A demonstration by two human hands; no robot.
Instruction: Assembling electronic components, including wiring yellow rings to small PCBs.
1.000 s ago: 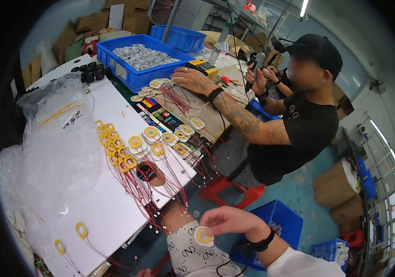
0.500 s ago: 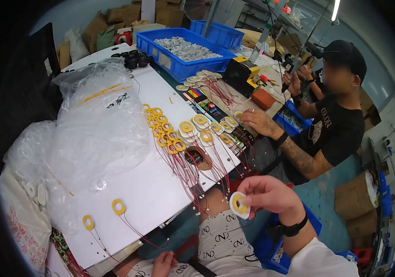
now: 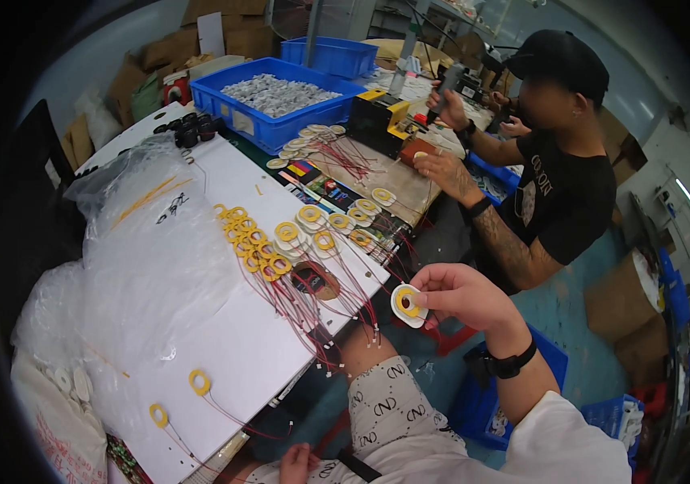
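Note:
Over the floor beyond my knee, my right hand [image 3: 462, 297] pinches a white disc with a yellow wire coil [image 3: 407, 302] on its face. Low at the bottom edge, my left hand [image 3: 296, 465] rests by my lap with its fingers curled together; whatever they may hold is hidden. Two loose yellow coils [image 3: 200, 382] with thin leads lie on the near part of the white table [image 3: 232, 339]. Farther along, bare yellow coils [image 3: 254, 246] are bunched in rows. Beside them sit several white discs bearing coils [image 3: 310, 215], their red leads hanging over the edge.
Clear plastic bags [image 3: 159, 250] cover the table's left side. A blue crate [image 3: 268, 109] of small white parts stands at the back. To the right, a co-worker in a black cap [image 3: 564, 68] holds a tool and a disc. A blue bin [image 3: 542, 363] sits below my right arm.
The view has shifted rightward. My right hand still holds the disc and coil. The co-worker's near hand has drawn back from the discs on the table to beside the tool, holding a disc.

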